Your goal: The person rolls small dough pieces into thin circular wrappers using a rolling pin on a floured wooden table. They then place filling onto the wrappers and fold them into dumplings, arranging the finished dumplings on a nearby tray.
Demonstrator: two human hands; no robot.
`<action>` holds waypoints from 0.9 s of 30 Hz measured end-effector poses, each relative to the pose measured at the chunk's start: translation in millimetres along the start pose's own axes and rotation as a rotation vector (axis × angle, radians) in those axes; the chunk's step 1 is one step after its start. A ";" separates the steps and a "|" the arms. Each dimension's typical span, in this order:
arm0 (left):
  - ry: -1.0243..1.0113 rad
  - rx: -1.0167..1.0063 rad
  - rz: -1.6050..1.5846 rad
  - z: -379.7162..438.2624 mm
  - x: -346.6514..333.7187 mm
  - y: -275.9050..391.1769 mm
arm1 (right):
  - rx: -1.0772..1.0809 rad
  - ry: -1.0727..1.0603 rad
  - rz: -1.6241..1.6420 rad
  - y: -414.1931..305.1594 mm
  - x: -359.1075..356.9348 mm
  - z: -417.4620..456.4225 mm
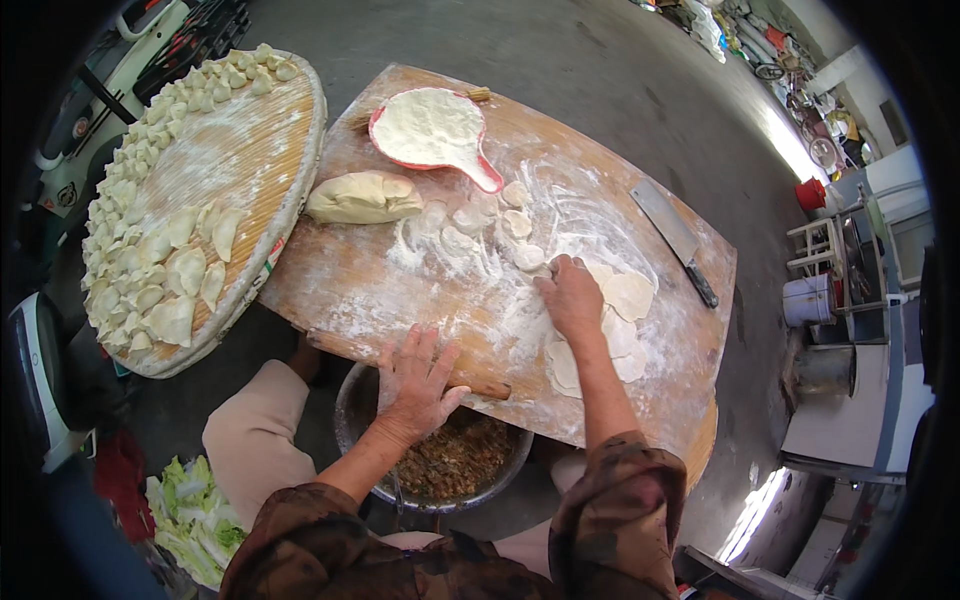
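My left hand lies flat with fingers spread on a wooden rolling pin along the near edge of the floured wooden board. Over the board's middle, my right hand has its fingers bent down beside a small flattened dough piece. Whether anything is pinched under those fingertips is hidden. Rolled dough wrappers lie overlapping to the right of that hand and partly beneath the forearm. More small dough pieces sit in loose flour, near a thick dough log at the left.
A red-rimmed ladle-shaped scoop of flour rests at the board's far side. A cleaver lies near the right edge. Left stands a round tray with many dumplings. Below the board is a metal basin of filling; cut cabbage lies lower left.
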State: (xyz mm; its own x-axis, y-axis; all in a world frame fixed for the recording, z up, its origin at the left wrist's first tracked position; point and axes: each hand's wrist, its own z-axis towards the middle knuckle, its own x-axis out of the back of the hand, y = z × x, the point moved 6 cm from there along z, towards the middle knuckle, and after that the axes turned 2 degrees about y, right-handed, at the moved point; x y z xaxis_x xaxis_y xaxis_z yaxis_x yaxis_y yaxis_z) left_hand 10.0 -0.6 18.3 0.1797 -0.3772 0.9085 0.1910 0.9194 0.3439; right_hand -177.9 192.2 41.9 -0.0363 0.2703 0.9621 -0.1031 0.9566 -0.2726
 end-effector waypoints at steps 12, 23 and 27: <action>0.017 0.141 0.028 57.6 0.1 -11.4 | 0.352 -0.441 0.177 -61.3 -19.2 -78.9; -0.122 0.097 0.083 33.1 -4.7 -7.9 | 0.268 -0.440 0.237 -46.2 -22.4 -83.0; -0.001 0.073 0.115 53.7 -2.9 -6.4 | 0.256 -0.341 0.283 -46.6 -21.8 -85.7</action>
State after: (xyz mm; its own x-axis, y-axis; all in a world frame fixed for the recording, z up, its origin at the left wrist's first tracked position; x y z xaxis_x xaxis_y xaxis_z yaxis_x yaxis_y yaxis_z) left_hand -43.5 0.6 26.2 0.1955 -0.2691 0.9431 0.0987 0.9621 0.2541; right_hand -87.1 151.1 34.3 -0.4160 0.4232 0.8049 -0.2808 0.7821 -0.5563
